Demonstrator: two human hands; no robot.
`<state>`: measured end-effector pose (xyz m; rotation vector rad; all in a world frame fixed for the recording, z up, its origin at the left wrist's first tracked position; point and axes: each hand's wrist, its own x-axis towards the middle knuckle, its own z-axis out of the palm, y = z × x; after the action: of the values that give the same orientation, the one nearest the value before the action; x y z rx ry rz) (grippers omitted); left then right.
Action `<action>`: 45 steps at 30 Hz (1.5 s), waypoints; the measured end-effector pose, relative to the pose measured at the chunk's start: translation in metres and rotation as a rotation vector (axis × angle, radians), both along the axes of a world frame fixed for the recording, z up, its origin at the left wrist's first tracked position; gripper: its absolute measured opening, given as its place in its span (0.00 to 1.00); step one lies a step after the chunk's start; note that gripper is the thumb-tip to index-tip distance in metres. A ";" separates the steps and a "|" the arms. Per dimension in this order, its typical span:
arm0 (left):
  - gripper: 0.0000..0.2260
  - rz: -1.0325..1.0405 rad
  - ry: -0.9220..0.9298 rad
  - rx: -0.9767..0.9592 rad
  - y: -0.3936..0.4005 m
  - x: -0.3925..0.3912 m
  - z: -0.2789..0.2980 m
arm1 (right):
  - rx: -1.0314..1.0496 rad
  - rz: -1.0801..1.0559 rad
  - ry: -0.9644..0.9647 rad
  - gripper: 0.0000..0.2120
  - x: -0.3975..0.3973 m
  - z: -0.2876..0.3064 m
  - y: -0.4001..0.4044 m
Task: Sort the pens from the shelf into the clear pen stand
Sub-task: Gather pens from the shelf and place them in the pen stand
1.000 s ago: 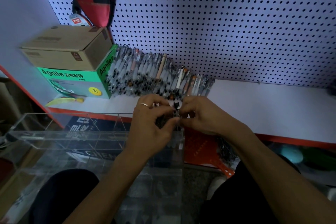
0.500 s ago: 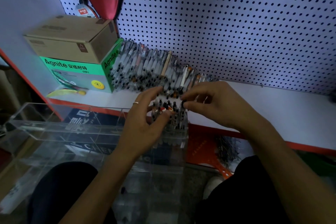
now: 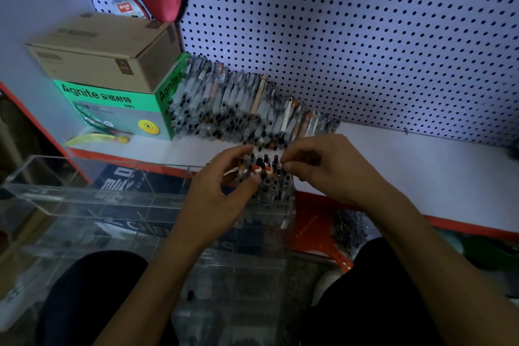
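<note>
Pens (image 3: 264, 177) (upright) stand between both hands (image 3: 280, 177).

At the upper right of the frame the pegboard (image 3: 351, 36) is pale lilac, dotted with even rows of dark holes. At the left a plain brown carton (image 3: 106, 56) tops a bright green box (image 3: 118, 112) bearing a yellow round sticker. The shelf (image 3: 421, 166) is white with an orange-red front edge, and the pen stand (image 3: 84, 205) at lower left is colourless and see-through.
</note>
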<state>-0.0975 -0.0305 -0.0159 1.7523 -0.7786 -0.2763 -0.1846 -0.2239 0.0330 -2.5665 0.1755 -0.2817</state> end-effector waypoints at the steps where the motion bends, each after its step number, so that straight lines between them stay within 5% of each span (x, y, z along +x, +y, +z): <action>1: 0.21 -0.003 0.030 -0.004 0.000 0.000 0.002 | 0.051 -0.039 -0.027 0.04 -0.003 -0.005 -0.002; 5: 0.17 0.045 0.172 -0.001 -0.008 0.000 0.015 | 0.373 -0.099 0.015 0.18 -0.012 -0.015 -0.001; 9: 0.14 0.082 0.228 -0.001 -0.028 -0.003 0.023 | 0.200 0.002 0.178 0.38 -0.002 -0.008 0.010; 20: 0.16 0.303 0.302 -0.240 -0.056 -0.014 0.024 | 0.248 -0.070 0.038 0.28 -0.002 -0.012 0.015; 25: 0.10 0.225 -0.036 0.015 -0.050 -0.005 0.008 | 0.147 0.002 0.108 0.34 -0.004 -0.019 0.012; 29: 0.08 0.135 0.026 0.075 -0.043 0.004 0.014 | 0.243 0.004 0.137 0.44 -0.010 -0.014 0.009; 31: 0.06 0.107 0.050 0.056 -0.037 0.008 0.019 | 0.336 -0.005 0.115 0.42 -0.015 -0.005 0.004; 38: 0.04 -0.034 -0.085 0.123 -0.040 0.034 0.056 | 0.448 -0.349 -0.005 0.10 -0.006 0.006 -0.042; 45: 0.09 -0.298 -0.382 0.517 -0.112 0.049 0.067 | 0.233 -0.559 0.085 0.14 0.033 -0.051 -0.097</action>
<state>-0.0484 -0.1428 0.0506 2.2076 -1.3398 -0.3708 -0.1512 -0.3205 -0.0176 -2.2531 0.9063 -0.3328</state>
